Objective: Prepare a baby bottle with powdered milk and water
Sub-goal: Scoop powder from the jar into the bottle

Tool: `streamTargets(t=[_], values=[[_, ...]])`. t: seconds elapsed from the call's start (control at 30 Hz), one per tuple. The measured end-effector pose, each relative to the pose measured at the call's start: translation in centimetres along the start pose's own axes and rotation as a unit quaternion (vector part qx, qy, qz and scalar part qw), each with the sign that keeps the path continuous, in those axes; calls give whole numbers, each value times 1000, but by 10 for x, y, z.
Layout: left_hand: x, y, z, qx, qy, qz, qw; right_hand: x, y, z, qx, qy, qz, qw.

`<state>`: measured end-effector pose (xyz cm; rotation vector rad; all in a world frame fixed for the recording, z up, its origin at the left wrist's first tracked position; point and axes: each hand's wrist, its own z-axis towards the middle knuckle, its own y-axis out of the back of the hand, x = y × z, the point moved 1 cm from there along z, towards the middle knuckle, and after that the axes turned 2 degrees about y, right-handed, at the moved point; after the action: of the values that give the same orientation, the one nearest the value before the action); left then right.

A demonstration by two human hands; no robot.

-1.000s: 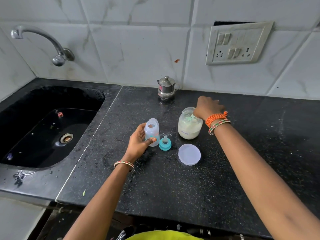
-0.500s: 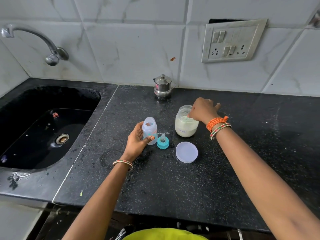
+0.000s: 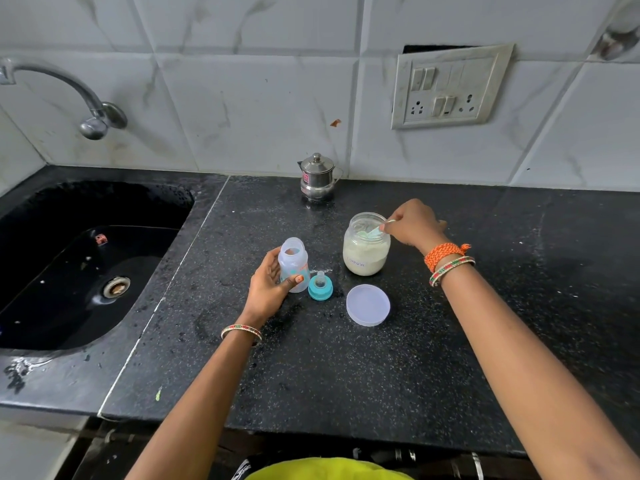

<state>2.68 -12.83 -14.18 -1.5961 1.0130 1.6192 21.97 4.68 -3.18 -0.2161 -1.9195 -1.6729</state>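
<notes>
So the right hand [image 3: 412, 221] is up at the mouth of the powder jar [image 3: 366, 244], fingers curled and pinching the handle of a pale green scoop [image 3: 375, 231] that dips down inside the jar. The jar is clear, roughly half full of off-white milk powder, and stands upright on the black speckled surface [image 3: 346, 375]. There's an orange thread band and a beaded bangle on that wrist.

The left hand [image 3: 268, 289] is wrapped round the baby bottle [image 3: 294, 263], thumb across the front and fingers behind, holding it upright on the surface. The bottle is open at the top, see-through, and I can't tell if there's anything in it. It's a bit left of the jar, not touching it.

Just beside the bottle on its right is the teal nipple ring [image 3: 320, 287] with the teat pointing up, standing on the surface, pretty much touching the bottle base. Right of that and nearer to me, the jar's round pale lid [image 3: 368, 305] lies flat, in front of the jar and apart from it.

Further back against the tiled wall is a little steel pot with a lid [image 3: 318, 180]. Off to the left is the black sink [image 3: 86, 265] with a metal tap [image 3: 93, 123] above it, and a switch and socket plate [image 3: 450, 88] is on the wall at the right.
</notes>
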Motion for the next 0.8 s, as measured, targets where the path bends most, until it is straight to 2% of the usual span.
streamTargets(t=[0.13, 0.37, 0.53, 0.8], values=[[2, 1, 0, 0, 1, 0, 1000, -10, 1, -10, -87, 22, 9, 996], [2, 1, 0, 1, 2, 3, 1000, -21, -4, -20, -145, 19, 59, 988], [4, 2, 1, 0, 5, 5, 1000, -23, -5, -22, -124, -10, 100, 987], [7, 2, 0, -3, 6, 4, 1000, -9, 1, -30, -74, -50, 239, 967]])
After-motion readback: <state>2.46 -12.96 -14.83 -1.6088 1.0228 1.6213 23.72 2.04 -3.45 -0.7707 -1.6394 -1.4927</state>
